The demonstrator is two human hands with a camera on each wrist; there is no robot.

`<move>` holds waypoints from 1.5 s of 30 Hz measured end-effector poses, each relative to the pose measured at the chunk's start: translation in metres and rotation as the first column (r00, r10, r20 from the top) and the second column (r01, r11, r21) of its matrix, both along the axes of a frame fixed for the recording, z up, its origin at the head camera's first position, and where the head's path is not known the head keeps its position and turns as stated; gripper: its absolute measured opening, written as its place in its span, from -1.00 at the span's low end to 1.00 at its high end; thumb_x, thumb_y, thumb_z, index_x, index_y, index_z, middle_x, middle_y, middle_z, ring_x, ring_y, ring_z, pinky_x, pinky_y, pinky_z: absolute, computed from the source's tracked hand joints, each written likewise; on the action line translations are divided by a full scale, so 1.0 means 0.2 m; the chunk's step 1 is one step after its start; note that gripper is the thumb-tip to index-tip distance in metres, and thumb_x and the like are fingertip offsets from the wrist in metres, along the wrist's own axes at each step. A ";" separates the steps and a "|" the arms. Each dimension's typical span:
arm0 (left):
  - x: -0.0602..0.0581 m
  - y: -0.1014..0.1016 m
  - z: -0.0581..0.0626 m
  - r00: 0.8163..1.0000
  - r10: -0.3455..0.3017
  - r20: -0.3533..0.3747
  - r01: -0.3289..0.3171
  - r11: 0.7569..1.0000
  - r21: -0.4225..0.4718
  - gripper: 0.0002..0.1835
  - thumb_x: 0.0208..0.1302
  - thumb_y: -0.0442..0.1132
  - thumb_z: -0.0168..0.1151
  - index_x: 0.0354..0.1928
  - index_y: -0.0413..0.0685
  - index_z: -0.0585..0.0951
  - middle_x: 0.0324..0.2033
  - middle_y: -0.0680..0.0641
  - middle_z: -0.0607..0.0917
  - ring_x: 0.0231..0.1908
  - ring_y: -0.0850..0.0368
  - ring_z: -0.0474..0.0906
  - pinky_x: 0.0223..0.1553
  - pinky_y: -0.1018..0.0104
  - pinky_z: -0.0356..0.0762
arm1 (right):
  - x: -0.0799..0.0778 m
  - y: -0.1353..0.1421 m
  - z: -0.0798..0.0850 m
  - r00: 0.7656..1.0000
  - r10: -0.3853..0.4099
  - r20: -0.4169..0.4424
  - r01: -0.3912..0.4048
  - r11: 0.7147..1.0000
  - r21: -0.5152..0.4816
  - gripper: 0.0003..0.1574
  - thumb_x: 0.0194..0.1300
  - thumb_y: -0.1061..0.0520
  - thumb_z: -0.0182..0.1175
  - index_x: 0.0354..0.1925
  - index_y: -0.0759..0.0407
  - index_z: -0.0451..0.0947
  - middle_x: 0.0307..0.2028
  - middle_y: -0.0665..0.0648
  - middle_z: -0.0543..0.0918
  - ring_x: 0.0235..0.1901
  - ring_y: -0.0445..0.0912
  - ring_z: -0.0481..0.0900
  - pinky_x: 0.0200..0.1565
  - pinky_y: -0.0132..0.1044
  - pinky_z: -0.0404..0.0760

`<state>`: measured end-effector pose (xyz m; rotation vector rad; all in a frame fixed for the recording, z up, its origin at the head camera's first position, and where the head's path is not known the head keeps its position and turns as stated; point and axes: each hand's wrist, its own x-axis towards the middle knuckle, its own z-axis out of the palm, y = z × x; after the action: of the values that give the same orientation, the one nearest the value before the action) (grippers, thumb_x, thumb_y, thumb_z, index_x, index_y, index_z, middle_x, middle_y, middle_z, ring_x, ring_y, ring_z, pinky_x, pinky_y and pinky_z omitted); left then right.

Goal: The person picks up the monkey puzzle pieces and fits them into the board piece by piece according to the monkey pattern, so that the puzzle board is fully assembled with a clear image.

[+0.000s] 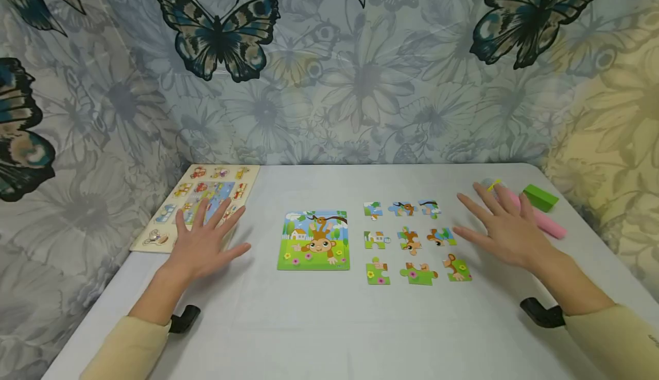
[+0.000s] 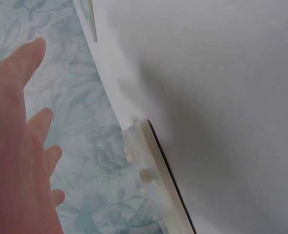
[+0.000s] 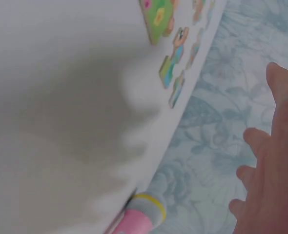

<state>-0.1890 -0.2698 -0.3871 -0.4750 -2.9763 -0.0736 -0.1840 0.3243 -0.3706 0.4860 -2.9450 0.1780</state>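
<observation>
9 puzzle pieces (image 1: 410,240) lie in 3 rows right of the monkey board (image 1: 314,242), between it and the right hand (image 1: 512,237), the nearer hand. Left hand (image 1: 198,248): left of the board. Both hands: fingers spread, gripping nothing.

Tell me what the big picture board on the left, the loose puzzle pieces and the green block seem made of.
Picture board: probably wood with a smooth printed face; its bare edge is tan. Puzzle pieces: printed wood or thick card; their edges look brownish. Green block: matte and plainly coloured, perhaps foam or painted wood; I can't tell.
</observation>
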 end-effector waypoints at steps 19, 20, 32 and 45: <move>-0.15 0.21 -0.08 0.996 -0.047 0.075 0.029 0.974 0.224 -0.06 0.34 0.45 0.03 0.63 0.32 0.01 0.60 -0.06 -0.06 0.52 -0.35 -0.32 0.28 -0.55 -0.42 | -0.34 -0.38 0.03 0.974 0.186 0.132 -0.171 0.978 -0.119 -0.01 0.44 -0.33 0.14 0.59 0.08 0.09 0.55 0.36 -0.05 0.50 0.39 -0.21 0.32 0.48 -0.30; -0.16 0.22 -0.09 0.996 -0.059 0.074 0.040 0.968 0.247 -0.06 0.34 0.44 0.04 0.63 0.31 0.01 0.60 -0.07 -0.05 0.52 -0.35 -0.31 0.29 -0.54 -0.41 | -0.36 -0.40 0.02 0.970 0.202 0.136 -0.184 0.974 -0.129 -0.01 0.43 -0.32 0.16 0.58 0.08 0.10 0.55 0.36 -0.04 0.49 0.39 -0.19 0.32 0.47 -0.28; -0.22 0.25 -0.19 0.967 -0.231 0.108 0.161 0.881 0.444 -0.01 0.24 0.23 0.33 0.60 0.08 0.14 0.56 -0.16 0.07 0.51 -0.35 -0.14 0.42 -0.31 -0.19 | -0.54 -0.61 -0.05 0.925 0.320 0.205 -0.275 0.936 -0.221 -0.08 0.35 -0.14 0.35 0.48 0.22 0.28 0.41 0.42 0.26 0.37 0.40 0.17 0.28 0.38 0.19; -0.24 0.25 -0.25 0.912 -0.372 0.173 0.269 0.861 0.432 0.07 0.10 0.23 0.45 0.55 -0.12 0.23 0.54 -0.14 0.16 0.50 -0.35 -0.09 0.42 -0.31 -0.25 | -0.65 -0.68 -0.11 0.897 0.306 0.319 -0.236 0.941 -0.241 -0.26 0.33 -0.09 0.38 0.30 0.27 0.47 0.08 0.34 0.51 0.03 0.23 0.45 0.07 0.17 0.44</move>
<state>-0.2374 -0.2193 -0.4370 -0.9636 -2.9543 -0.8182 -0.3149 0.1886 -0.3926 0.9245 -3.1335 0.6489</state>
